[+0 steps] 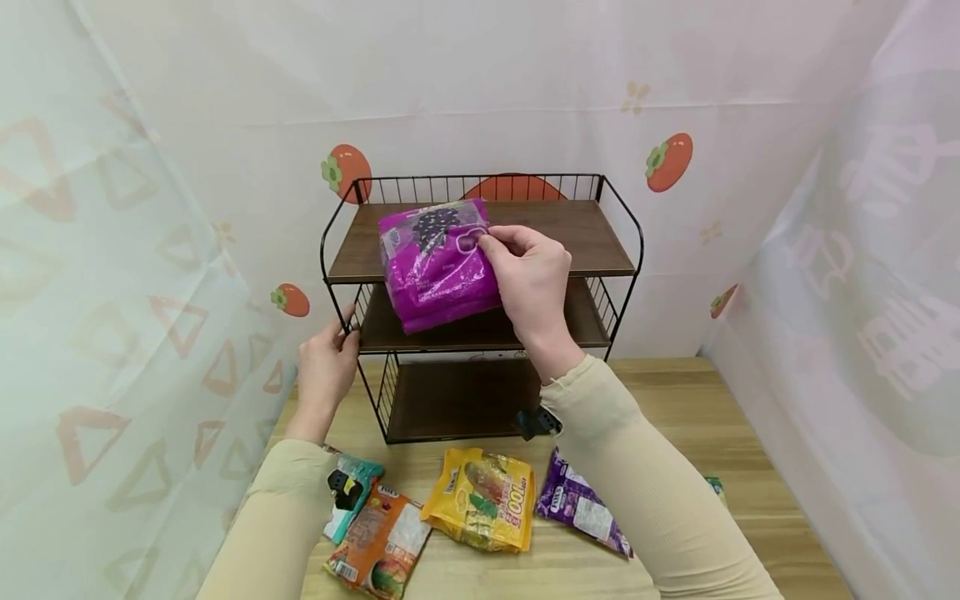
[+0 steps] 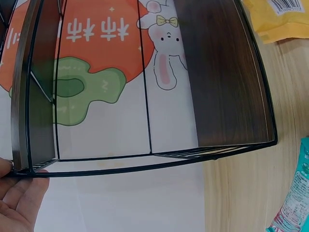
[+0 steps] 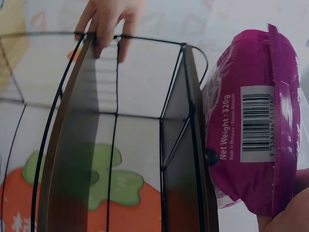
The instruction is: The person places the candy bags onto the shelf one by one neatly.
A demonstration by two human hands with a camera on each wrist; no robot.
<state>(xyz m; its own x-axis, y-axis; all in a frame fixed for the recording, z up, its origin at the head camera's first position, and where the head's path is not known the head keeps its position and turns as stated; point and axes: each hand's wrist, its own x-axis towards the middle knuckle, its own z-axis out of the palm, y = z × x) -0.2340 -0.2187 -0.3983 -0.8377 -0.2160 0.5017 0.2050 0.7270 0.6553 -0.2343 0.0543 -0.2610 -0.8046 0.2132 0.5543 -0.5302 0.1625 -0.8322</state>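
Note:
A purple bag with dark grapes printed on it (image 1: 438, 267) is pinched at its right edge by my right hand (image 1: 536, 279). The bag hangs in front of the top shelf (image 1: 540, 237) of a black wire rack with dark wooden boards. Its barcode side (image 3: 256, 125) faces the right wrist view, close beside the top board. My left hand (image 1: 327, 367) grips the rack's left side at the middle shelf (image 1: 450, 329). In the left wrist view the left fingers (image 2: 31, 200) wrap the frame at that board's edge.
On the wooden table lie a teal bag (image 1: 363, 475), an orange bag (image 1: 382, 542), a yellow bag (image 1: 483, 500) and a purple bag with a white label (image 1: 581, 504). A green corner of a packet (image 1: 716, 486) shows past my right sleeve. Printed cloth walls (image 1: 480, 75) surround the table.

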